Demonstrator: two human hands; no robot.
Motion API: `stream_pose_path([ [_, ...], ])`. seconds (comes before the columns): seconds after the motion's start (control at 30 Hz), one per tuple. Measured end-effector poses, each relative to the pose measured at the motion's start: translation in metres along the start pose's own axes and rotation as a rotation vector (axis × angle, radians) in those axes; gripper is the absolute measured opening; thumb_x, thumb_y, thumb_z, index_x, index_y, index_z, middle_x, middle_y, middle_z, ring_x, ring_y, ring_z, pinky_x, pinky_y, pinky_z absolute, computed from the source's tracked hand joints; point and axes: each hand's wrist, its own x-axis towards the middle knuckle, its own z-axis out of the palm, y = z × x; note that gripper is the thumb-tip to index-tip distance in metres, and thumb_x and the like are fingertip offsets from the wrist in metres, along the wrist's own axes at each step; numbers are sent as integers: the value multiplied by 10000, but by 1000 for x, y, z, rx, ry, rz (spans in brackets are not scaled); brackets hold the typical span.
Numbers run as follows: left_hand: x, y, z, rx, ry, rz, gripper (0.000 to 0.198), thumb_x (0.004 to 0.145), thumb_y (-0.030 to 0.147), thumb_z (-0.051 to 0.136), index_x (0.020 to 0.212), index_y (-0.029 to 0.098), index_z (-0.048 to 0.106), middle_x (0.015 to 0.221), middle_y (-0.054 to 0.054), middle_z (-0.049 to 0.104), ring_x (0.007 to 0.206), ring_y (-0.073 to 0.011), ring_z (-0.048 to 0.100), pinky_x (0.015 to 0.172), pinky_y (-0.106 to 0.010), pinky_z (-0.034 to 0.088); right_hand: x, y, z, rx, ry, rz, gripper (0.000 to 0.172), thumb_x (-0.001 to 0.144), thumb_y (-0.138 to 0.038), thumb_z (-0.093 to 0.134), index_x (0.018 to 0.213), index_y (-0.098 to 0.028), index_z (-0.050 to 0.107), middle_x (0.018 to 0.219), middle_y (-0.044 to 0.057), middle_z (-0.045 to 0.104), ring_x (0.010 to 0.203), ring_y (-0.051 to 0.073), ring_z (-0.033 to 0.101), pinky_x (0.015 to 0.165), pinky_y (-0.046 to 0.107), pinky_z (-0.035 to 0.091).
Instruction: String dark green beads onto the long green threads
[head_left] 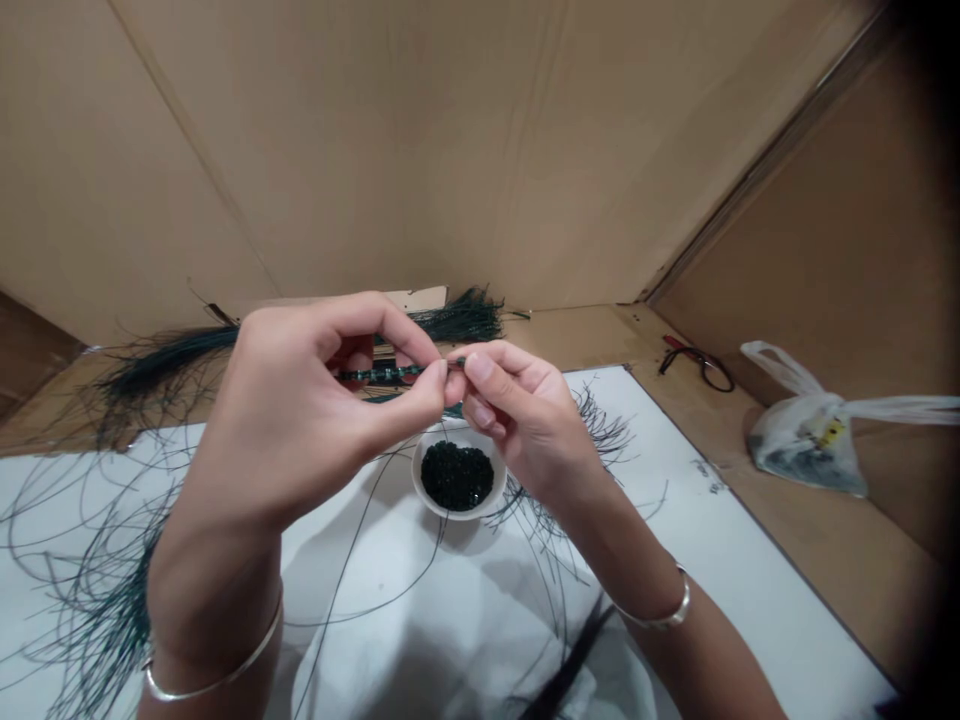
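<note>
Left hand (300,420) and right hand (517,420) pinch together on a thin beaded dark-green strand (382,373).
A slackened grip could let beads slip off, missing the small white ceramic bowl (457,514).

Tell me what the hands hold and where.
A green beaded strand, pinched at one end of its beads by the fingertips of the left hand and right hand.

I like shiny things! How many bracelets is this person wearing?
2. One silvery bangle circles the left wrist, and another silvery bangle circles the right wrist. More could be hidden out of view.
</note>
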Motion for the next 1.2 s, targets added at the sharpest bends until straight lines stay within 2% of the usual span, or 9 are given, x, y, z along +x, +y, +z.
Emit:
stream_pose_path([
  [0.13,-1,-1,0,-38,-1,3,106,787,244,762,706,199,711,639,19,665,554,-91,485,457,-227,347,-3,-3,-1,-44,12,-22,213,835,-378,833,912,-188,772,725,-8,738,519,62,425,465,206,362],
  [0.27,0,-6,5,-73,63,69,130,735,270,813,665,213,719,611,19,658,500,-83,459,386,-212,255,-8,-4,0,-124,52,-70,167,864,-367,812,906,-208,782,736,-7,747,624,100,616,564,216,495],
  [0.43,3,-8,9,-83,68,94,112,740,242,803,662,223,726,589,30,649,479,-72,434,389,-191,283,-9,-10,0,-186,39,-123,80,891,-306,791,932,-238,788,826,-16,800,780,132,749,744,254,613],
  [0.53,4,-7,10,-103,73,100,112,749,239,793,662,222,725,582,39,645,480,-69,440,397,-180,308,-8,-14,-1,-182,37,-134,45,890,-271,794,910,-232,786,815,-25,804,789,123,766,778,244,628],
  [0.7,3,-8,10,-93,54,111,106,758,233,790,671,218,732,593,37,656,487,-71,450,400,-185,315,-10,-17,2,-251,80,-197,32,881,-210,796,855,-213,778,787,-30,796,759,99,764,696,187,611],
  [0.93,2,-9,7,-125,55,136,118,784,225,799,700,197,720,626,37,679,523,-65,510,429,-162,354,-9,-19,-1,-230,31,-176,46,903,-238,778,876,-206,760,782,-31,794,769,107,767,764,225,625],
  [1.1,4,-12,7,4,13,260,119,840,305,812,904,214,766,815,36,735,670,-67,619,557,-168,442,-12,-19,-1,-396,58,-270,107,954,-259,718,873,-190,711,721,-31,755,702,99,728,696,216,587],
  [1.2,3,-12,9,37,8,333,82,890,229,768,964,252,797,890,52,759,751,-50,650,602,-145,453,-14,-19,0,-527,78,-334,122,979,-262,686,879,-191,691,722,-28,749,680,104,708,663,230,568],
])
